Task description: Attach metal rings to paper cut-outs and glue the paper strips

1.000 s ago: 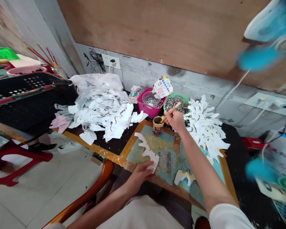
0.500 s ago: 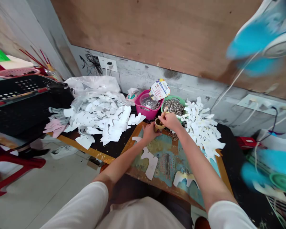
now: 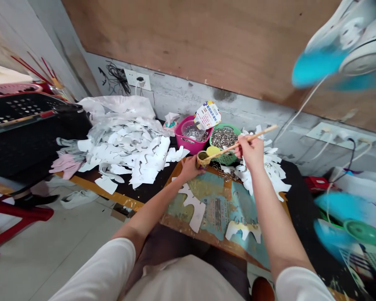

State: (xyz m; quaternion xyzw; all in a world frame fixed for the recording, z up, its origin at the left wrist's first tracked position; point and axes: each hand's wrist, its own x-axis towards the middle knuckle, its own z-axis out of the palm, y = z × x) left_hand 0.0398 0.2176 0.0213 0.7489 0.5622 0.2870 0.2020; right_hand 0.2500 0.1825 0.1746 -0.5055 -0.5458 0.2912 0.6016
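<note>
My left hand (image 3: 189, 168) is wrapped round a small yellowish pot (image 3: 201, 164) at the far side of the work board (image 3: 181, 223). In my right hand (image 3: 251, 151) is a long thin wooden stick (image 3: 227, 149), slanting down with its lower end at the pot's rim. Whether that end carries bristles I cannot make out. Close to my left forearm lies a white cut-out piece (image 3: 196, 211). Another white cut-out (image 3: 242, 230), with metal rings along its yellowed upper edge, lies nearer my body. Loose metal rings (image 3: 227, 173) are scattered beyond the board's middle.
A pink basket (image 3: 191, 146) and a green basket (image 3: 227, 159) of metal rings stand by the wall. White cut-outs are heaped at left (image 3: 128, 144) and right (image 3: 275, 171). A blue-bladed fan (image 3: 319, 67) hangs upper right; a pink glove (image 3: 65, 165) lies left.
My right hand has moved right and pulled back from the pot, tilting the stick from steep to slanting. My left hand stays at the pot. The view has shifted slightly.
</note>
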